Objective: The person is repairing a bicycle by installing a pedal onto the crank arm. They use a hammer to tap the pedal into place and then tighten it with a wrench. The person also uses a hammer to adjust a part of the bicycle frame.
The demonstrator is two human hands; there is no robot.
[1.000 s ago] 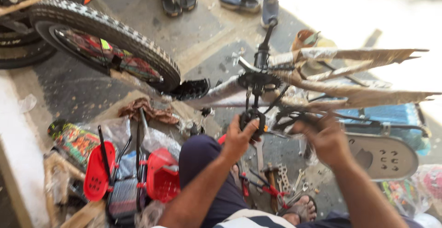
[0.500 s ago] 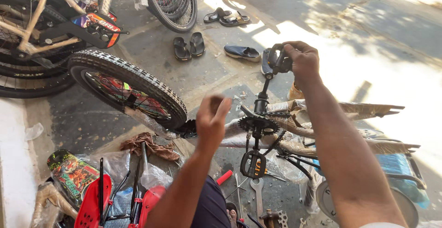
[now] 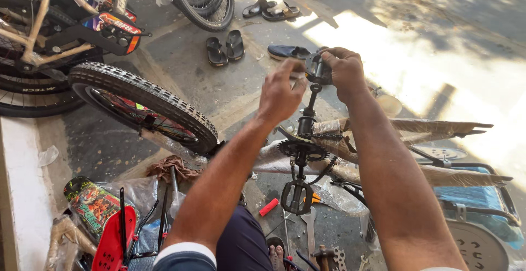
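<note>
Premises: an open-air bicycle repair workshop on a concrete pavement (image 3: 181,46). Evidence: a paper-wrapped bicycle frame (image 3: 405,134) lies on its side at centre, knobby tyre (image 3: 142,104) attached. Further bicycles (image 3: 49,41) and a spoked wheel (image 3: 205,0) stand at far left. Spanners (image 3: 309,230) lie on the near ground beside plastic-bagged parts (image 3: 104,211). Sandals (image 3: 226,46) lie on the far pavement.

One head-worn camera looks steeply down from just above the upturned bicycle's chainring (image 3: 302,149). It faces outward across the pavement, sandals (image 3: 225,47) lying well beyond the chainring.
</note>
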